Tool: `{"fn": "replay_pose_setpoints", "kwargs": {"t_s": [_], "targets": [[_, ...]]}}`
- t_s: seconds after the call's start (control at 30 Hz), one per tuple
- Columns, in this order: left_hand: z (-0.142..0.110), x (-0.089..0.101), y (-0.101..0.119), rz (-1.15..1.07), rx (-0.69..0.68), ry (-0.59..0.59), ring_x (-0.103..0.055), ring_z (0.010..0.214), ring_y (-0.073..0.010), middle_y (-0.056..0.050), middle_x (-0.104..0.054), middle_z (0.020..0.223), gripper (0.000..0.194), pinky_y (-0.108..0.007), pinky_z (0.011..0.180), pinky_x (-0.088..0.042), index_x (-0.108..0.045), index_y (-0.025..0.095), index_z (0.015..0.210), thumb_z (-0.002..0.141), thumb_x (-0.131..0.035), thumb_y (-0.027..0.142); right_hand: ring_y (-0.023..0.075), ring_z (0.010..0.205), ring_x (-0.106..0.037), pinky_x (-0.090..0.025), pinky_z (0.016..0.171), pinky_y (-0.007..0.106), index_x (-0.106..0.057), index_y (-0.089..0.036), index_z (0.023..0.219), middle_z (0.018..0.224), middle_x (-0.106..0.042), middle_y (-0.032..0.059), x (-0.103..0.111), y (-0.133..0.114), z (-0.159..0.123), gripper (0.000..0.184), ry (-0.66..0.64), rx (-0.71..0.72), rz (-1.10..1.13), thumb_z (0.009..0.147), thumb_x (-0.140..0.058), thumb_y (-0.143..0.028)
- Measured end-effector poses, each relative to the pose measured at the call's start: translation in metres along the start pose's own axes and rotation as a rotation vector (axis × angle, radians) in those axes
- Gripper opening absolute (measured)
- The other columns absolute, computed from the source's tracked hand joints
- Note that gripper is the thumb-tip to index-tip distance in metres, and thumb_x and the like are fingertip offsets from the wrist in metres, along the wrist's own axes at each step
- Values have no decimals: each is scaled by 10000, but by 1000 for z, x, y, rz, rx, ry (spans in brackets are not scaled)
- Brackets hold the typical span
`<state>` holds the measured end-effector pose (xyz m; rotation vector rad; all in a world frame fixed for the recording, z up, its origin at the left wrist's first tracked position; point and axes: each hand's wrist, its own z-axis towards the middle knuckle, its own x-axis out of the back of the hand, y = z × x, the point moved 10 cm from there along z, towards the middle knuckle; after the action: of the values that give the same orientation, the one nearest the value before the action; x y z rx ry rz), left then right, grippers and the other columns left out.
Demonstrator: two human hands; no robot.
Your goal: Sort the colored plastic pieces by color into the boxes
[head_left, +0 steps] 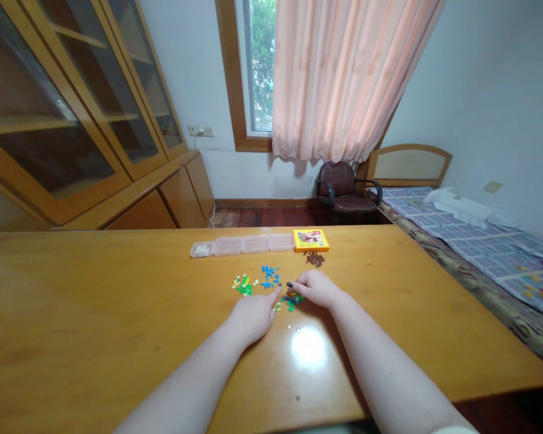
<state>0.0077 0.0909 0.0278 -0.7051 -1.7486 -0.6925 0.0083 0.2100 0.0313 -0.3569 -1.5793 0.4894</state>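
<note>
My left hand (253,314) rests low over the tabletop, its index finger stretched out to the edge of a loose group of small blue building bricks (268,275). To its right, my right hand (315,287) has its fingers bent and close together above a mixed pile of green, blue and brown bricks (291,301); whatever lies between those fingertips is hidden. Green, yellow and white bricks (243,284) form another cluster left of the blue ones. Behind my right hand is a heap of brown bricks (315,259).
A row of clear plastic compartments (228,245) runs along the table's far side, beside a yellow box (311,240) with a printed top. The wooden table (117,313) has its far edge just behind them. Beyond stand a brown armchair (341,187) and a bed (461,223).
</note>
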Motion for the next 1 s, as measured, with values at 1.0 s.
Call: {"fn": "replay_pose_setpoints", "kwargs": {"t_s": [1.0], "targets": [[6, 4, -10, -30, 32, 56, -639, 930, -277, -108, -679, 1055, 501, -378, 770, -487, -440, 306, 1335, 842, -406, 220, 88, 505, -399, -222, 519, 227, -676, -138, 666, 574, -595, 24, -6, -10, 2, 446, -16, 55, -97, 908, -417, -409]]}}
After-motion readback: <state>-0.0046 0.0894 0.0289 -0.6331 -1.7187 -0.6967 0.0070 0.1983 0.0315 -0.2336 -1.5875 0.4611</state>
